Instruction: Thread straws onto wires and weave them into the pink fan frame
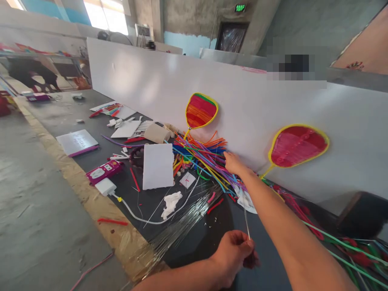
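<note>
My left hand (pixel 235 252) is closed in a pinch on a thin metal wire (pixel 246 224), which points up and away over the dark table (pixel 209 242). My right hand (pixel 233 163) reaches across to the far side, at the edge of a heap of coloured pipe cleaners (pixel 201 151). Its fingertips are small and partly hidden, so their grip does not show. Left of my left hand lies a spread bundle of thin metal wires (pixel 182 226). A crumpled white tissue (pixel 171 204) and a short red pipe cleaner (pixel 215 206) lie near the bundle.
A white partition (pixel 242 105) stands behind the table, with two fan-shaped red pieces rimmed in yellow, an orange-striped one (pixel 201 110) and a pink one (pixel 298 145), before it. A white box (pixel 158 166), charger (pixel 105 186) with cable, and purple packet (pixel 104 171) sit left.
</note>
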### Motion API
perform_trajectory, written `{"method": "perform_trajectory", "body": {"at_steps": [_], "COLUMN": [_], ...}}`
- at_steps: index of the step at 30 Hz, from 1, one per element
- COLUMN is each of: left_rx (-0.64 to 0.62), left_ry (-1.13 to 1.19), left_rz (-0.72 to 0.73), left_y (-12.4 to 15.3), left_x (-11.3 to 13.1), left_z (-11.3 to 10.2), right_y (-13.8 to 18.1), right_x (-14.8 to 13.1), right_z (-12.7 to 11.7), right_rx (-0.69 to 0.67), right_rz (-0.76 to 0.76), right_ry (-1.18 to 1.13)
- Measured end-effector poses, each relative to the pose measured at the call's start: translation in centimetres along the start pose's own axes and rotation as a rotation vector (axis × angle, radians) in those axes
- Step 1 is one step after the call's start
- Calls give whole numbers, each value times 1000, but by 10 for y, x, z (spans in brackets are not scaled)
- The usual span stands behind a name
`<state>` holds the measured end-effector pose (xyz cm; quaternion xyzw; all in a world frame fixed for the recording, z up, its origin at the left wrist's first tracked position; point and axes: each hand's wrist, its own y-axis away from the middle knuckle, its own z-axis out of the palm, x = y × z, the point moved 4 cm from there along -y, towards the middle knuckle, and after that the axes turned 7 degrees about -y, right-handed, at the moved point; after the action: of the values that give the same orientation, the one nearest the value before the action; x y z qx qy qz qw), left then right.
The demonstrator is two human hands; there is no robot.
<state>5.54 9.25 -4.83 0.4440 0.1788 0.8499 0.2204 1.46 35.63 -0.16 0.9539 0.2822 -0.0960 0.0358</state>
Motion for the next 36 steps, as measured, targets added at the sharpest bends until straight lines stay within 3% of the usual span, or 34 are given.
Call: {"method": "perform_trajectory", "body": {"at_steps": [7,15,23,28,32,36], "left_rx": [6,25,25,11,7,12], "left_ry": [5,17,16,1,3,6], "left_rz": [-9,-35,-47,-28,-25,-35], "left_y": [-1,-2,0,0,0,-1], "left_x": [1,-1,1,2,2,3], "left_z": [0,-1,-1,0,0,0], "right_y": [4,12,6,4,0,-10], "right_x": [-5,-12,-11,-13,-20,-11], "right_z": [-2,-2,-41,-57,-54,-43], "right_rx": [21,-17,134,153,99,95], "right_rz": [-72,-189,-171,-202,-221,-143], "right_ry": [-32,-228,-422,-510,-548,-515]}}
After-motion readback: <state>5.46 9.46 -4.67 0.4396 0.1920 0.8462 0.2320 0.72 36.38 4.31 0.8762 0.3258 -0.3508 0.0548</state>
